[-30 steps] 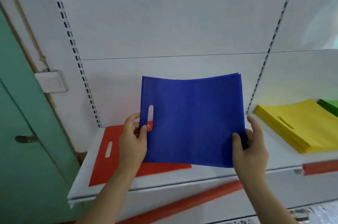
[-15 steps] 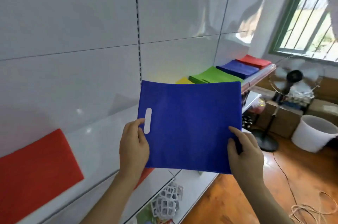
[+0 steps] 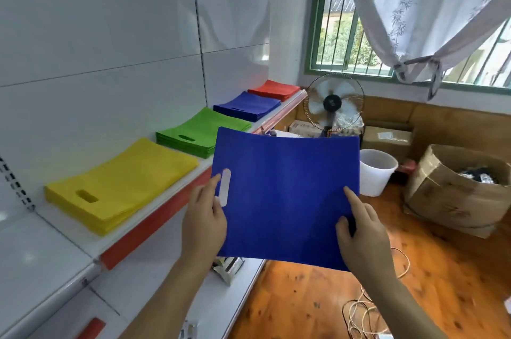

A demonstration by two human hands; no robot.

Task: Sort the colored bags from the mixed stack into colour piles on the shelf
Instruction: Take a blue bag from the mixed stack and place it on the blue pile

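White panelled wall [image 3: 96, 34] ran down the left with slotted uprights, and a white shelf [image 3: 69, 231] with a red front strip stuck out from it. Floor [image 3: 442, 283] was orange-brown wood planks. Far wall had a green-framed barred window [image 3: 343, 34] letting in daylight, with a pale curtain [image 3: 414, 20] knotted up across it. Under that sat a standing fan [image 3: 333, 105], a white bucket [image 3: 376, 170], and a big cardboard box [image 3: 453, 189] stuffed with what looked like wrapped stuff, hard to tell.
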